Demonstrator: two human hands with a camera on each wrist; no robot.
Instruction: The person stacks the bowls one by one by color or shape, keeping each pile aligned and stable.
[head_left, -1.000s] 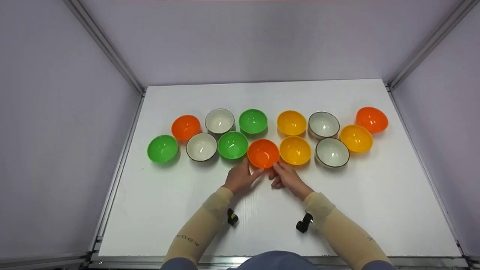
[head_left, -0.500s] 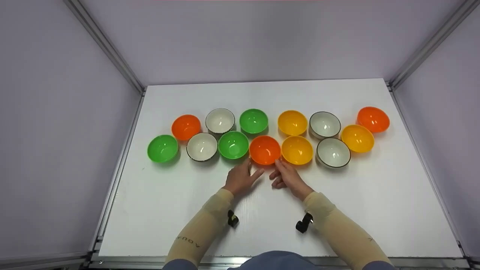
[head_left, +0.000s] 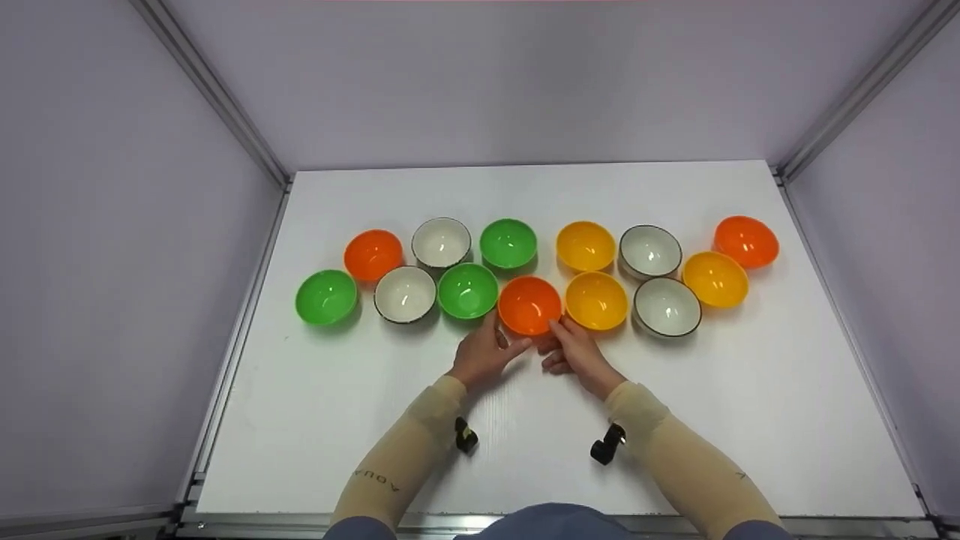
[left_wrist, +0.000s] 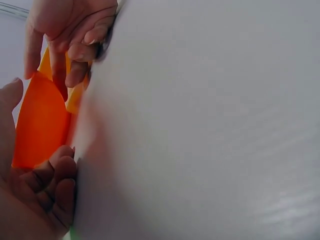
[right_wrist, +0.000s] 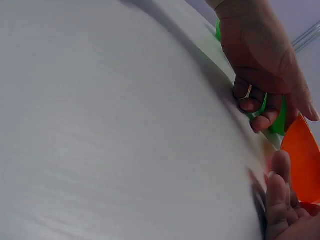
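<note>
On your white table (head_left: 375, 420), the far left holds a green plastic bowl (head_left: 326, 297), then an orange bowl (head_left: 373, 254) farther back, two white dark-rimmed bowls (head_left: 405, 294) and two more green bowls (head_left: 468, 290). Your left hand (head_left: 481, 355) sits near the middle, thumb up against the left side of the round orange plastic bowl (head_left: 529, 305) and fingers curled low at its near wall; it grips that bowl. The bowl stands upright in the near row, touching the green bowl on its left and the yellow bowl (head_left: 596, 300) on its right. Your right hand (head_left: 576, 352) grips the same bowl from the right, thumb at the rim and fingers curled beneath. Farther right lie another yellow bowl (head_left: 585, 245), two white bowls (head_left: 667, 307), a third yellow bowl (head_left: 715, 279) and a far orange bowl (head_left: 745, 241)
</note>
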